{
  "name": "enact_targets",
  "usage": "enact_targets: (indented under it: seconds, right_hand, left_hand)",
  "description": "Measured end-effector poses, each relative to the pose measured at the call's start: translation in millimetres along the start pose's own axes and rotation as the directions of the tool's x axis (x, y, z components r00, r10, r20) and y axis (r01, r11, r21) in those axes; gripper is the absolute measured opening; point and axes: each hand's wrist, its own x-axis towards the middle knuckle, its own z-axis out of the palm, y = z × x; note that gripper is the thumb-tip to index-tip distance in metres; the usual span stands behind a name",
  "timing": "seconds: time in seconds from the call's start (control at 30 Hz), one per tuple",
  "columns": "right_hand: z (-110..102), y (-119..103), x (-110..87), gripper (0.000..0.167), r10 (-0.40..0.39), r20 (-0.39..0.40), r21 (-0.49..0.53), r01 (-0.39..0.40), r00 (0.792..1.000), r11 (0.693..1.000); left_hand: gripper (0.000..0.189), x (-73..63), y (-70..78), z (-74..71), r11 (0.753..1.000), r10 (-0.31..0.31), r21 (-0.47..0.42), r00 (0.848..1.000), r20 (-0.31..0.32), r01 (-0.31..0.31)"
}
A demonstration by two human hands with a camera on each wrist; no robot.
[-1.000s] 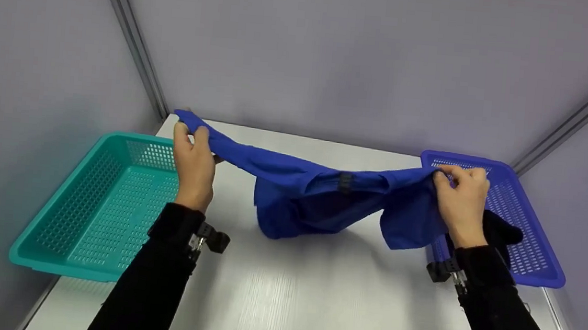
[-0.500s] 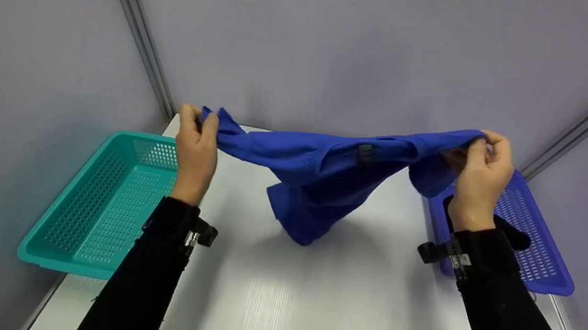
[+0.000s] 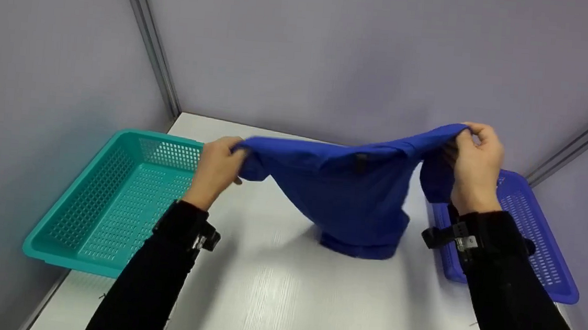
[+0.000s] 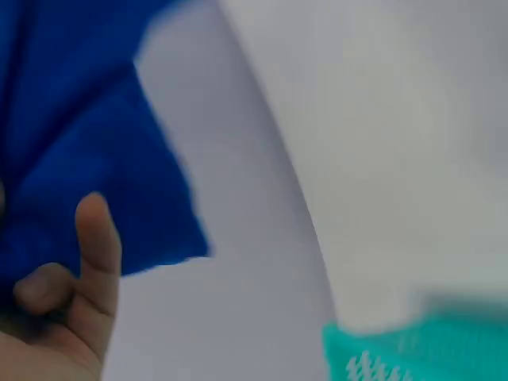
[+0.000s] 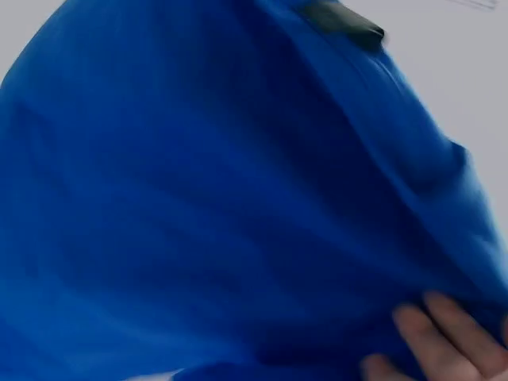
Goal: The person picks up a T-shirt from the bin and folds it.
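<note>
A blue short-sleeved T-shirt (image 3: 343, 200) is held up by its shoulder ends above a white table (image 3: 273, 300), its top edge stretched between two bare hands and its body left to hang in a soft, tapering drape. The plain fabric is marked by shallow folds, a dark label (image 3: 361, 163) is seen at the neckline, and the hem is swung a little toward the right. One end is pinched between the thumb and curled fingers of the left hand (image 3: 216, 167) — set lower in the head view than the other — with a short flap of cloth hanging just beside the fingertips. The opposite end is pinched by the thumb and fingers of the right hand (image 3: 477, 166), where the second sleeve is dropped beneath the grip, near the palm. In the left wrist view one finger is raised in front of the cloth; in the right wrist view fingertips are laid against it, blurred, and the pinch itself cannot be made out. The garment is flanked by two perforated plastic baskets — a teal basket (image 3: 128, 209) on the left, a purple-blue basket (image 3: 521, 209) on the right.
</note>
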Motion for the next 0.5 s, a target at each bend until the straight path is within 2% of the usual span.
enact_targets:
  seconds: [0.03,0.07,0.1,0.13,0.17,0.2,0.23,0.27,0.3,0.33,0.37,0.4,0.43,0.47,0.5]
  right_hand:
    - [3.0,2.5,1.3,0.008,0.011,0.057,0.033,-0.013,0.998,0.999]
    - [6.5,4.5,3.1,0.007,0.011,0.121,0.092,-0.023,0.993,0.995]
    - [10.1,5.4,4.9,0.007,-0.007,0.181,0.156,-0.022,0.984,0.988]
    - [13.2,5.6,6.4,0.008,-0.036,0.234,0.231,-0.02,0.972,0.973]
    - [15.6,5.2,7.9,0.009,-0.065,0.28,0.307,-0.025,0.958,0.951]
    - [16.0,4.1,9.3,0.01,-0.086,0.315,0.377,-0.041,0.945,0.925]
    - [14.3,3.2,10.8,0.011,-0.095,0.346,0.43,-0.068,0.933,0.9]
    - [10.7,2.8,12.8,0.011,-0.087,0.372,0.46,-0.102,0.924,0.882]
    - [5.1,3.4,14.5,0.011,-0.057,0.377,0.463,-0.135,0.924,0.876]
    - [-2.9,5.2,16.1,0.011,0.0,0.374,0.444,-0.179,0.928,0.878]
    - [-12.1,8.2,17.7,0.011,0.081,0.358,0.398,-0.231,0.93,0.888]
    - [-22.5,12.8,19.1,0.012,0.169,0.336,0.338,-0.286,0.927,0.897]
    - [-33.2,19.1,20.2,0.017,0.262,0.308,0.262,-0.346,0.915,0.901]
    - [-43.6,26.1,20.1,0.028,0.349,0.275,0.157,-0.4,0.896,0.903]
    - [-53.1,34.4,19.1,0.039,0.414,0.235,0.046,-0.435,0.879,0.899]
  left_hand:
    - [0.019,2.0,5.3,-5.7,0.989,-0.051,-0.143,0.995,-0.087,0.038]
    - [0.022,3.5,12.2,-12.4,0.963,-0.076,-0.269,0.981,-0.178,0.025]
    - [0.024,3.6,20.7,-19.6,0.931,-0.069,-0.363,0.96,-0.27,-0.035]
    - [0.025,2.4,29.7,-26.5,0.909,-0.019,-0.394,0.93,-0.367,-0.138]
    - [0.026,0.0,39.1,-32.9,0.891,0.069,-0.37,0.884,-0.463,-0.263]
    - [0.028,-2.8,48.0,-36.8,0.869,0.178,-0.304,0.82,-0.544,-0.39]
    - [0.028,-6.4,55.7,-38.9,0.836,0.295,-0.213,0.742,-0.601,-0.505]
    - [0.025,-10.6,61.1,-38.2,0.786,0.416,-0.117,0.66,-0.625,-0.606]
    - [0.022,-15.5,64.5,-35.1,0.725,0.534,-0.028,0.587,-0.608,-0.688]
    - [0.018,-21.0,65.4,-29.2,0.657,0.645,0.051,0.525,-0.555,-0.753]
    - [0.015,-28.0,64.4,-20.8,0.594,0.74,0.112,0.487,-0.463,-0.796]
    - [0.012,-36.3,61.7,-9.6,0.544,0.811,0.148,0.473,-0.344,-0.826]
    - [0.011,-46.0,57.6,3.5,0.504,0.859,0.164,0.473,-0.193,-0.848]
    - [0.012,-57.1,52.7,18.5,0.478,0.876,0.167,0.482,-0.016,-0.863]
    - [0.013,-69.1,48.0,34.0,0.47,0.852,0.152,0.491,0.179,-0.87]
